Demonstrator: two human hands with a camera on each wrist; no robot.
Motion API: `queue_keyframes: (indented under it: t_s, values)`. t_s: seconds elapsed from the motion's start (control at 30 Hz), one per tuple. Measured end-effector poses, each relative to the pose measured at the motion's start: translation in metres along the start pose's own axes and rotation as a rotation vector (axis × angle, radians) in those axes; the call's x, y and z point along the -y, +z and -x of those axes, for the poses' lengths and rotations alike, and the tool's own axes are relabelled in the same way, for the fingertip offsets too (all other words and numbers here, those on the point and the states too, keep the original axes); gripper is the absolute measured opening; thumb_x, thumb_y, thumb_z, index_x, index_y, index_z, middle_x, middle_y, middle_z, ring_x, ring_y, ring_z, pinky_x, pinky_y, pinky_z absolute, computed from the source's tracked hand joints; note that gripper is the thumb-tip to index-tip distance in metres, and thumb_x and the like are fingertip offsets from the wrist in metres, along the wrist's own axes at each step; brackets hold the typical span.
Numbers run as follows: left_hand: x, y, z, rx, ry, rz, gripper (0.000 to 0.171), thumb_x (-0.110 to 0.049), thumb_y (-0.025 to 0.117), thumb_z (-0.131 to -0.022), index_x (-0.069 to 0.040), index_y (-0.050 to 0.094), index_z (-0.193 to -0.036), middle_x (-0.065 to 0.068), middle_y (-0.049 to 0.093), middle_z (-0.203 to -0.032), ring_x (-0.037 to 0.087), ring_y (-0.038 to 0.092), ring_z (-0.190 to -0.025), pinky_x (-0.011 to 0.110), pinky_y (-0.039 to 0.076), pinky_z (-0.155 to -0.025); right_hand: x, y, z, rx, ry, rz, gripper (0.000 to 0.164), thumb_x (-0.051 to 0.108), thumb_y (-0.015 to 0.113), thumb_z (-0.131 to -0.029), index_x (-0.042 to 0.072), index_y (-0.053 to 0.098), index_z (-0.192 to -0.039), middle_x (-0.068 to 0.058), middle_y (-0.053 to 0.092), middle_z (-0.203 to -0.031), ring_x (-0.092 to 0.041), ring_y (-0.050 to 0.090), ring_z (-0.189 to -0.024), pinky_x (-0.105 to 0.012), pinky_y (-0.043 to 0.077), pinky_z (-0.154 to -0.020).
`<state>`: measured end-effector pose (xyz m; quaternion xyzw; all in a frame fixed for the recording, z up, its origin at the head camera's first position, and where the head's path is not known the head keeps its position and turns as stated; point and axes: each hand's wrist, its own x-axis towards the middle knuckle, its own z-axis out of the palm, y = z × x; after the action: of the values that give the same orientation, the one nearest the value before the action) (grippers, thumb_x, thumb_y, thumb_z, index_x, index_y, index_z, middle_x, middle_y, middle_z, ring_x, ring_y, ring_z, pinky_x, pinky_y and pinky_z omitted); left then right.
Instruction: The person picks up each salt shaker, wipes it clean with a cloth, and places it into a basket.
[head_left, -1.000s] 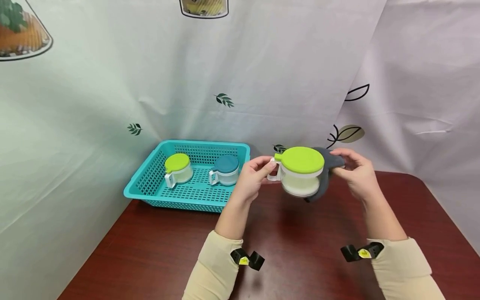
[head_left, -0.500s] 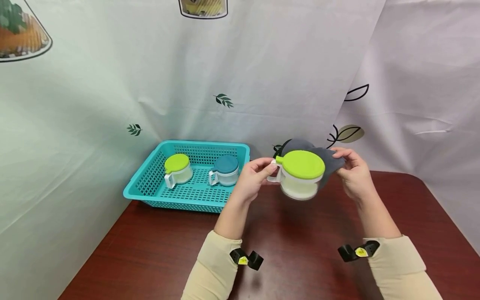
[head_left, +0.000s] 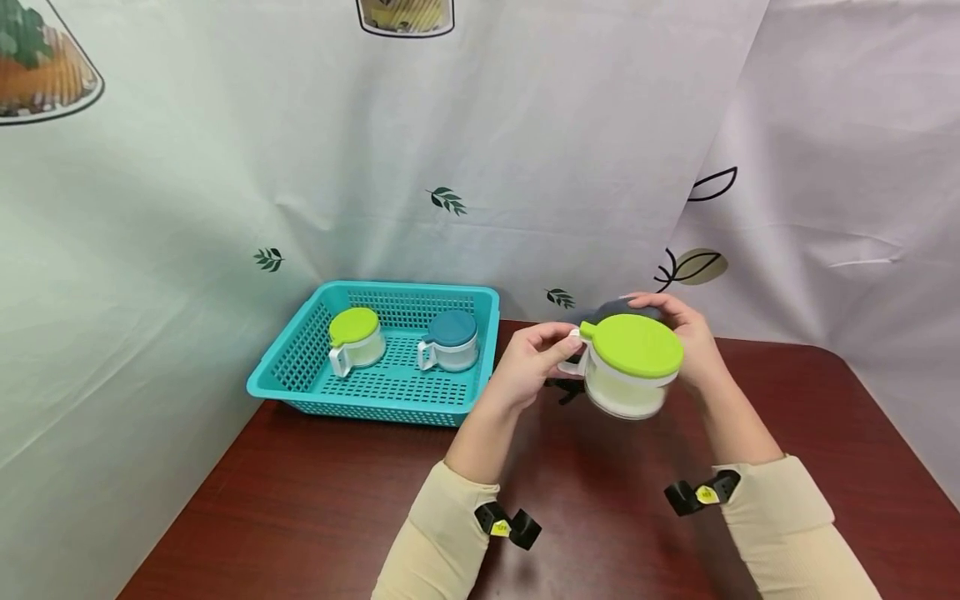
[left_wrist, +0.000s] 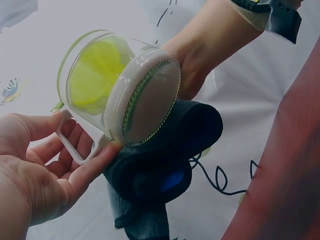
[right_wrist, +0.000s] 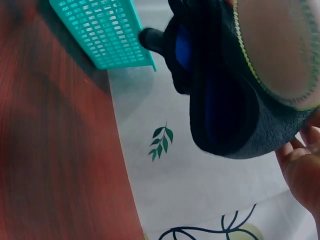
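Note:
My left hand (head_left: 528, 367) pinches the white handle of a clear glass seasoning jar (head_left: 633, 354) with a lime-green lid, held tilted above the table. Behind it, my right hand (head_left: 693, 337) grips a dark grey cloth item (head_left: 628, 307), mostly hidden by the jar in the head view. The left wrist view shows the jar's round base (left_wrist: 155, 102) in front of this cloth. In the right wrist view the thick cloth (right_wrist: 225, 125) hangs in loops with blue inside, close against the jar, and part of the right hand (right_wrist: 305, 172) shows at the edge.
A turquoise plastic basket (head_left: 375, 410) stands at the left on the dark red table (head_left: 322, 492). Inside it are a green-lidded jar (head_left: 357, 337) and a blue-lidded jar (head_left: 452, 342), set apart. A white printed curtain (head_left: 525, 167) hangs behind.
The jar and left hand have moved right and slightly down. My right hand has moved left with the grey cloth, which is now mostly behind the jar. The basket stays put.

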<state>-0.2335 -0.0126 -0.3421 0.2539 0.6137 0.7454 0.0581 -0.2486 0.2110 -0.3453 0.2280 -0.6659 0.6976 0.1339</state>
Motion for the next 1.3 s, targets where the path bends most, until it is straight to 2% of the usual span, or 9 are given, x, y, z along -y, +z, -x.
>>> queue_keyframes:
  t_s: [0.1, 0.2, 0.33, 0.53, 0.73, 0.87, 1.07, 1.3]
  values:
    - [0.000, 0.000, 0.001, 0.020, 0.002, -0.003, 0.026, 0.006, 0.053, -0.090, 0.018, 0.053, -0.112, 0.026, 0.057, -0.104, 0.012, 0.060, -0.086, 0.042, 0.053, -0.072, 0.001, -0.002, 0.001, 0.037, 0.028, 0.007, 0.027, -0.010, 0.064, -0.081, 0.008, 0.065, -0.101, 0.001, 0.060, -0.112, -0.015, 0.052, -0.107, -0.018, 0.047, -0.083]
    - [0.000, -0.002, 0.002, 0.011, -0.004, -0.004, 0.026, 0.005, 0.053, -0.090, 0.018, 0.053, -0.113, 0.024, 0.059, -0.104, 0.012, 0.061, -0.086, 0.041, 0.053, -0.072, 0.001, -0.007, 0.004, 0.045, 0.031, -0.088, 0.029, -0.015, 0.059, -0.082, 0.008, 0.065, -0.099, -0.001, 0.059, -0.112, -0.015, 0.052, -0.107, -0.019, 0.048, -0.081]
    - [-0.002, -0.009, 0.003, -0.036, -0.002, 0.000, 0.026, 0.005, 0.053, -0.091, 0.018, 0.053, -0.114, 0.017, 0.062, -0.099, 0.010, 0.061, -0.085, 0.039, 0.054, -0.070, 0.002, -0.012, 0.006, 0.046, -0.039, -0.164, 0.025, -0.016, 0.056, -0.083, 0.003, 0.064, -0.098, -0.004, 0.060, -0.111, -0.016, 0.054, -0.107, -0.020, 0.049, -0.080]
    - [-0.005, -0.021, 0.004, -0.124, 0.013, 0.010, 0.027, 0.004, 0.053, -0.091, 0.018, 0.054, -0.114, 0.003, 0.062, -0.088, 0.009, 0.060, -0.078, 0.036, 0.055, -0.068, 0.009, -0.017, 0.013, -0.014, -0.110, -0.108, 0.026, -0.020, 0.057, -0.080, -0.004, 0.064, -0.098, -0.005, 0.062, -0.109, -0.015, 0.060, -0.097, -0.019, 0.050, -0.072]
    - [-0.006, -0.026, 0.003, -0.213, 0.037, -0.009, 0.026, 0.001, 0.054, -0.091, 0.015, 0.056, -0.113, 0.007, 0.062, -0.090, 0.010, 0.061, -0.076, 0.039, 0.054, -0.069, 0.019, -0.018, 0.018, -0.035, -0.160, -0.100, 0.033, -0.028, 0.051, -0.078, -0.006, 0.065, -0.098, -0.006, 0.062, -0.108, -0.015, 0.059, -0.097, -0.018, 0.050, -0.070]
    - [-0.007, -0.025, 0.004, -0.259, 0.035, -0.012, 0.026, 0.000, 0.055, -0.091, 0.014, 0.057, -0.113, 0.006, 0.061, -0.091, 0.011, 0.060, -0.077, 0.040, 0.054, -0.070, 0.025, -0.019, 0.021, -0.014, -0.209, -0.091, 0.037, -0.031, 0.048, -0.076, -0.007, 0.065, -0.098, -0.006, 0.062, -0.109, -0.016, 0.056, -0.103, -0.018, 0.049, -0.071]
    - [-0.004, -0.019, 0.002, -0.371, 0.083, -0.055, 0.024, -0.001, 0.059, -0.089, 0.013, 0.060, -0.108, 0.013, 0.062, -0.093, 0.011, 0.057, -0.078, 0.030, 0.053, -0.072, 0.033, -0.019, 0.026, 0.002, -0.237, -0.029, 0.036, -0.030, 0.047, -0.076, -0.008, 0.065, -0.099, -0.006, 0.061, -0.111, -0.017, 0.052, -0.107, -0.016, 0.049, -0.072]
    - [0.006, -0.007, 0.000, -0.519, 0.110, -0.038, 0.024, -0.003, 0.063, -0.087, 0.011, 0.062, -0.106, 0.017, 0.062, -0.093, 0.013, 0.058, -0.079, 0.038, 0.055, -0.069, 0.033, -0.012, 0.033, 0.056, -0.310, -0.017, 0.027, -0.026, 0.053, -0.078, -0.013, 0.062, -0.100, -0.010, 0.058, -0.112, -0.021, 0.051, -0.108, -0.017, 0.049, -0.074]
